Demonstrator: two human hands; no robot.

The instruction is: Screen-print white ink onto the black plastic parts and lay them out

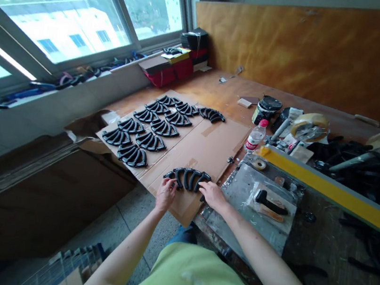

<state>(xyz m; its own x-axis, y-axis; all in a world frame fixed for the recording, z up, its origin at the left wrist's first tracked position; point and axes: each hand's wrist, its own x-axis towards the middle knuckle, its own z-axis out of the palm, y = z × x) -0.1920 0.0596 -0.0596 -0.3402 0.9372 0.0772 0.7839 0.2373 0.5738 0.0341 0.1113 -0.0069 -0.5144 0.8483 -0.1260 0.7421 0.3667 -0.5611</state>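
Observation:
A fanned row of black curved handles (189,179) lies on the near end of a flat cardboard sheet (206,150). At the row's left end, my left hand (166,193) has its fingers closed on the outermost handle. My right hand (213,195) grips the handle at the right end, its fingertips partly hiding that piece. Farther back on the cardboard, several similar fans of black handles (150,142) are laid out in rows. One more fan (211,114) sits apart at the far right of them.
Right of the cardboard stand a water bottle (255,137), a black-smeared can (266,110) and a tape roll (310,127). A hammer-shaped black tool (271,203) lies on a grey board (252,180). A yellow bar (333,187) crosses the right bench. Windows line the left side.

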